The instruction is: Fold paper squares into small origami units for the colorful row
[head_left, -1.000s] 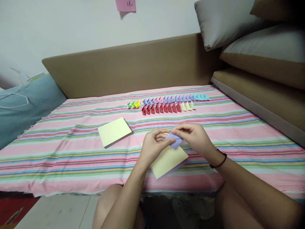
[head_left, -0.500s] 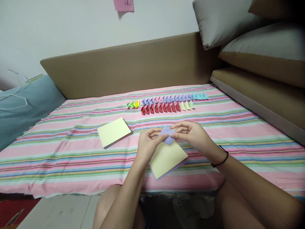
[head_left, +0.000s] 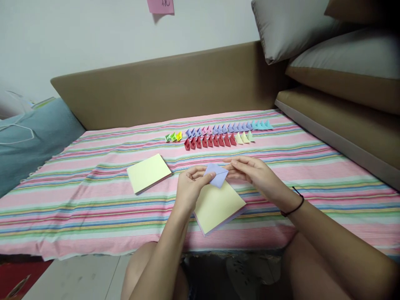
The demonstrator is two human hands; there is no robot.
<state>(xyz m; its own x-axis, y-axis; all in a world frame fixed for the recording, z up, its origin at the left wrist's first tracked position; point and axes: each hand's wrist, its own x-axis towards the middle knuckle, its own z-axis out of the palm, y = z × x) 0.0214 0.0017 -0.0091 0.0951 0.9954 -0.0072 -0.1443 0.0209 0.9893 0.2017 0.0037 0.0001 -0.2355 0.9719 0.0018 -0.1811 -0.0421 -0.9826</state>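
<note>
— How far along are you?
— From my left: a stack of pale yellow sheets (head_left: pixel 148 173) lies flat on the striped bedcover (head_left: pixel 78 208), none of it folded as far as I can see. My left hand (head_left: pixel 187 188) is curled, thumb and fingers pinching the left corner of a purple paper (head_left: pixel 215 175), held in the air just above a second stack (head_left: pixel 218 206).
— Is the purple one finished?
— Only partly folded, I'd say; it shows a flap like an envelope's. Beyond it, two rows of small folded pieces (head_left: pixel 218 135) stand done. My right hand (head_left: pixel 253 174) pinches the paper's right corner, other fingers loosely spread.
— What's left?
— This piece and both stacks, I judge.
</note>
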